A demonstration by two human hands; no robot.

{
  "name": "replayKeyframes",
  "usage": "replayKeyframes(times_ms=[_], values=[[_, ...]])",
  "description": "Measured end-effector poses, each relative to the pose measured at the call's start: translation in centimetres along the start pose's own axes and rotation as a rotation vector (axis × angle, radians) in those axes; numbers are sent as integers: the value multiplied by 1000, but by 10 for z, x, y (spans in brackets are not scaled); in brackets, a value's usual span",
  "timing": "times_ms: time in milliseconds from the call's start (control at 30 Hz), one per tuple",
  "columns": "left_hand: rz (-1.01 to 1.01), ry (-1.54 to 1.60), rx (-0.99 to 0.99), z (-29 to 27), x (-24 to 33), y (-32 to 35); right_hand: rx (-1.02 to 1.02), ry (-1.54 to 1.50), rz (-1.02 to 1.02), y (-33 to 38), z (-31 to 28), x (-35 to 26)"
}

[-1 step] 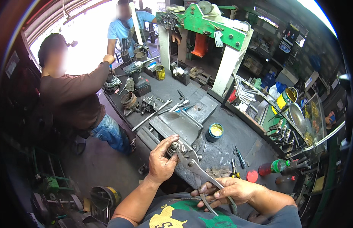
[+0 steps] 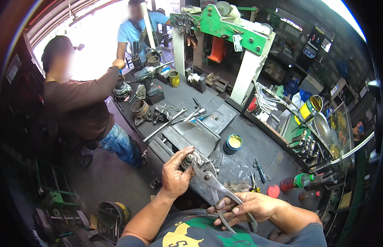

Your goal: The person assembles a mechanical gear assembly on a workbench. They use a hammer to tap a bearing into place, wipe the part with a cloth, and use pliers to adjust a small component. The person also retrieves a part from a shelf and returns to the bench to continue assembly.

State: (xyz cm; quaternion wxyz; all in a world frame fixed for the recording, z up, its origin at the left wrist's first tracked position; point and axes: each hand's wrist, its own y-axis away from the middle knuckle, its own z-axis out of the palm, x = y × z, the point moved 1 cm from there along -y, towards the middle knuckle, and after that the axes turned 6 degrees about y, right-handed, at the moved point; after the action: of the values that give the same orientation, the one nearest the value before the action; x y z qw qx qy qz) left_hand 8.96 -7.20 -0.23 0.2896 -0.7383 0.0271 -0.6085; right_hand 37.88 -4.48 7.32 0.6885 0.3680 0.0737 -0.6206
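Observation:
My left hand (image 2: 174, 178) is closed around a metal shaft part with ring-like, toothed-looking edges (image 2: 185, 163), its end pointing up beside the bench vise (image 2: 192, 136). In my right hand (image 2: 257, 206) are large metal pliers (image 2: 227, 194), their handles spread apart and the fingers curled around them. The jaws of the pliers meet the shaft part right by my left thumb; whether they grip it cannot be made out. Just past the vise is an open blue tub of yellowish grease (image 2: 234, 142).
A screwdriver (image 2: 260, 170), yellow-handled pliers (image 2: 255, 183), a red lid (image 2: 273, 191) and a bottle of red liquid (image 2: 288, 183) lie to the right. Beyond stand an impact wrench (image 2: 145, 75) and a green press frame (image 2: 228, 27). Two people (image 2: 76, 99) are across the bench.

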Motion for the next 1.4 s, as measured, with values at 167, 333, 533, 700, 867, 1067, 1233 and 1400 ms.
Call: replayKeyframes(times_ms=[167, 333, 533, 700, 867, 1067, 1233, 1400], values=[[8, -55, 92, 9, 9, -4, -175, -236, 30, -5, -11, -8], [61, -135, 90, 10, 7, -9, -200, -243, 49, -12, -21, -19], [52, -162, 73, 8, 9, -8, -257, -340, 61, -16, -31, -21], [51, -174, 65, 7, 6, -8, -237, -412, 71, -14, -50, -25], [42, -199, 57, 5, 3, -8, -242, -427, 201, -16, -50, -31], [1, -161, 60, 8, 2, -5, -188, -235, 263, -17, -43, -24], [-21, -119, 138, 15, -2, 0, -195, -278, 268, -17, -39, -18], [31, -9, 183, 18, -20, 9, -193, -294, 268, -18, -40, -15]])
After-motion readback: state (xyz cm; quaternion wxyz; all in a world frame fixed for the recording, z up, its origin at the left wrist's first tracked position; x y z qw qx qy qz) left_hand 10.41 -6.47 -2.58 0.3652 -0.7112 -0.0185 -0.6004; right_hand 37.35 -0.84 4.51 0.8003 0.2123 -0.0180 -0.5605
